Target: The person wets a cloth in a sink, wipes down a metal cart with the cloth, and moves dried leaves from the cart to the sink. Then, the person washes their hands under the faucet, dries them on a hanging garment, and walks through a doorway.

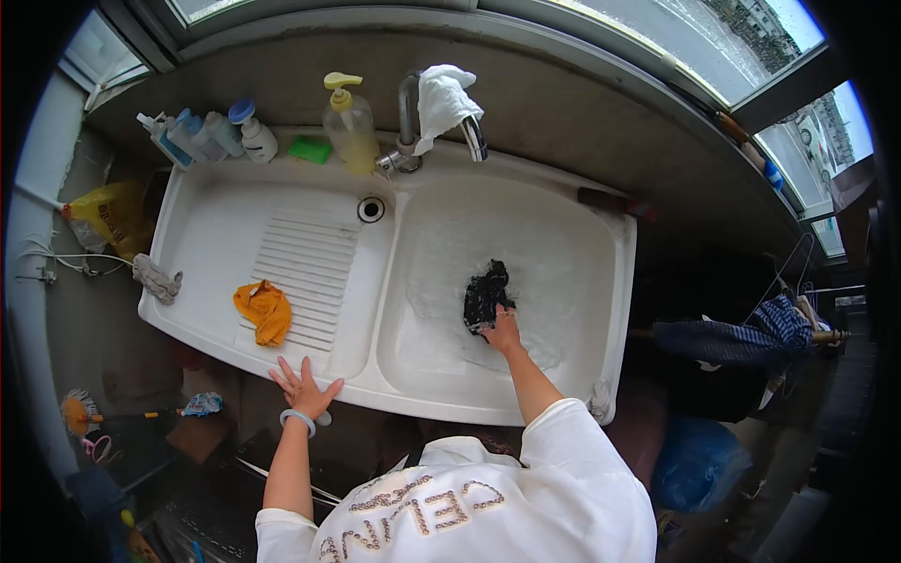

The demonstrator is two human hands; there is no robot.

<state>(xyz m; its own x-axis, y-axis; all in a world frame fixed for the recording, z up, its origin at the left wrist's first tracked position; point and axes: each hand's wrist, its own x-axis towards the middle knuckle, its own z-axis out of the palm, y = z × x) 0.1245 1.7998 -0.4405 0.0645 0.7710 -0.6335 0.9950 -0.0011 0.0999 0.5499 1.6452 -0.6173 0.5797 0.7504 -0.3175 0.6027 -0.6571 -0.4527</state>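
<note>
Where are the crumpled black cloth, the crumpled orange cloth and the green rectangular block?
Crumpled black cloth (pixel 485 295): head view, the middle of its bunched fabric.
Crumpled orange cloth (pixel 267 312): head view, its middle folds.
Green rectangular block (pixel 311 149): head view, its upper face.

A crumpled black cloth, wet and bunched into an uneven, elongated clump, lies in clear, rippled water near the middle of the white sink's right basin, its near end in the right hand.
</note>
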